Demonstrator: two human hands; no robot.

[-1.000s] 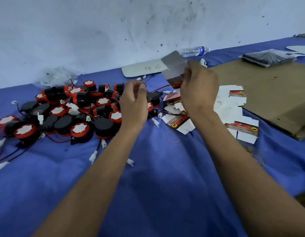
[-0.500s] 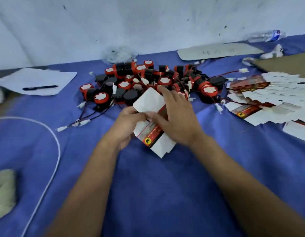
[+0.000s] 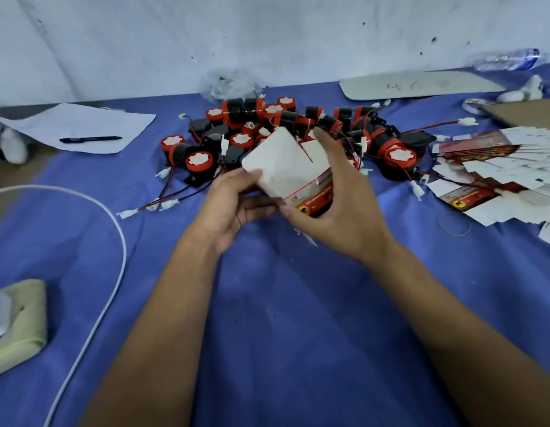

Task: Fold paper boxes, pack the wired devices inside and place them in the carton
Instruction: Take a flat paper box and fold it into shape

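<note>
A partly folded paper box (image 3: 286, 167), white inside with a red and black printed side, is held above the blue cloth at the centre. My left hand (image 3: 233, 208) pinches its lower left edge. My right hand (image 3: 338, 208) grips its right side, thumb under the printed panel and fingers up along the flaps. Behind the box lies a pile of black and red wired devices (image 3: 298, 134) with white plugs on thin leads. A fanned stack of flat box blanks (image 3: 501, 174) lies at the right.
A white sheet with a black pen (image 3: 90, 139) lies at the far left. A white cable (image 3: 113, 272) curves across the left, by a beige block (image 3: 19, 322). A brown cardboard edge (image 3: 526, 114), a grey board (image 3: 421, 84) and a plastic bottle (image 3: 511, 59) sit at the back right.
The view swung left and down. My hands brought the blank from up near the wall to over the cloth, and the box has opened out from flat between both hands.
</note>
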